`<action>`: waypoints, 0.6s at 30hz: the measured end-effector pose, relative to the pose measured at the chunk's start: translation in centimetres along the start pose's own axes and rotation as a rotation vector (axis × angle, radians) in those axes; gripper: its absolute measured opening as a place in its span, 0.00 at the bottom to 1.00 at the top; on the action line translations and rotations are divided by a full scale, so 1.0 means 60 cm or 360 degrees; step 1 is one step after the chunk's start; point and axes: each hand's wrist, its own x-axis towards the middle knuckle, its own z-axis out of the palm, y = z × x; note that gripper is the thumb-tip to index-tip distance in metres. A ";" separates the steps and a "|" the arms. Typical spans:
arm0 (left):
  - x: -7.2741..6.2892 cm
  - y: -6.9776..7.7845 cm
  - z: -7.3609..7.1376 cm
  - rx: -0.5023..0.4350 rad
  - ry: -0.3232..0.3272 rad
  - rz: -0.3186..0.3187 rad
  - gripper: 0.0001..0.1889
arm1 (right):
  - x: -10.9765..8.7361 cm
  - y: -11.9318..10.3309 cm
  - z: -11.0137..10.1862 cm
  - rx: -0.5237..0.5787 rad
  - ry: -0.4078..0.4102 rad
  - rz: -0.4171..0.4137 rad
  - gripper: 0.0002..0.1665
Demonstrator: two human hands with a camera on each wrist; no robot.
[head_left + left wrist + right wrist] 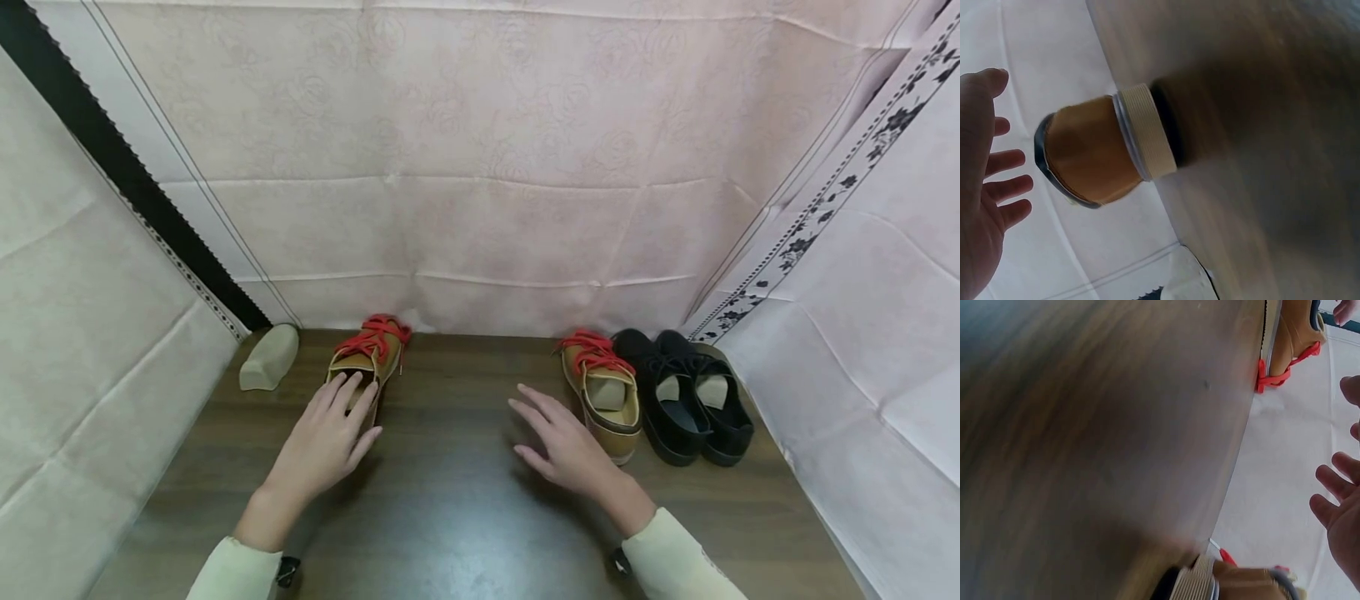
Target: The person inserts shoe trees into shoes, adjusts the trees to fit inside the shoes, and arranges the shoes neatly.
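My left hand (322, 446) is over the near end of a tan shoe with red laces (372, 342), fingers spread and partly covering its opening. In the left wrist view, the brown heel (1088, 150) of that shoe faces the camera, and the fingers (1009, 187) stand apart from it, holding nothing. To the left of this shoe lies a cream shoe-shaped insert (271, 358). My right hand (566, 446), loosely extended and holding nothing, hovers left of a second tan shoe (622, 442). A pale insert (606, 393) sits inside that one.
Two black shoes (675, 429) with pale inserts stand at the right, close beside the second tan shoe. Brown wood-grain tabletop (450, 500) lies under everything. Pale cloth (480, 233) rises behind and along both sides.
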 end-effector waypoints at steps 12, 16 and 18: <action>-0.025 -0.024 0.019 -0.0033 0.0139 0.0052 0.31 | 0.032 -0.022 0.035 0.0079 -0.0026 0.0003 0.39; -0.029 -0.026 0.021 -0.0045 0.0248 0.0104 0.27 | 0.036 -0.025 0.044 0.0093 -0.0008 0.0000 0.38; -0.030 -0.024 0.021 -0.0062 0.0279 0.0092 0.25 | 0.036 -0.027 0.046 0.0100 -0.0017 0.0018 0.38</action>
